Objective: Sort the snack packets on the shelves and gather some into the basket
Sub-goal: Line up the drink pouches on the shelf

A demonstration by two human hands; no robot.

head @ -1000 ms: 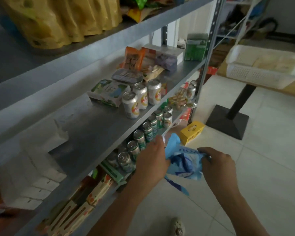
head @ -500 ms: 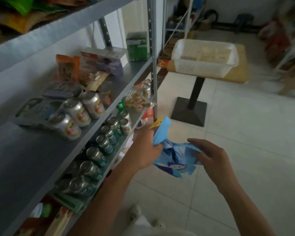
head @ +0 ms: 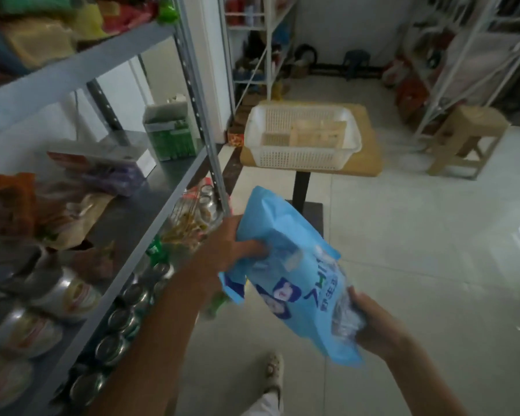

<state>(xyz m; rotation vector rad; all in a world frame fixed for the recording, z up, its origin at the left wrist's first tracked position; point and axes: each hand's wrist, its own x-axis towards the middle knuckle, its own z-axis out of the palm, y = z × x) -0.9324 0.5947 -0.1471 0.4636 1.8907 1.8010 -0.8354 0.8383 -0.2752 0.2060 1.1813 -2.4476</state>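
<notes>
- Both hands grip crinkly blue plastic snack packet [head: 294, 274]: left hand [head: 231, 250] fingers curled on top, right hand [head: 376, 325] at bottom.
- Step: carrying to white perforated plastic basket [head: 302, 157], well beyond fingers; next, walk over, drop in.

Two arms come in from the btm edge, both bare from wrist to frame edge. L forearm [head: 162, 331] shows for a long stretch, R forearm [head: 418, 373] for less. L hand [head: 237, 250] & R hand [head: 373, 322] are bare as well; finer detail is lost to blur. Low in the view, betw. the arms, is one foot in a pale cream clog-type shoe [head: 274, 374] w/ small round holes over the toe cap and a light sole. Right by it is a white trouser leg [head: 263, 405] in plain fabric, cut off by the btm edge.
</notes>
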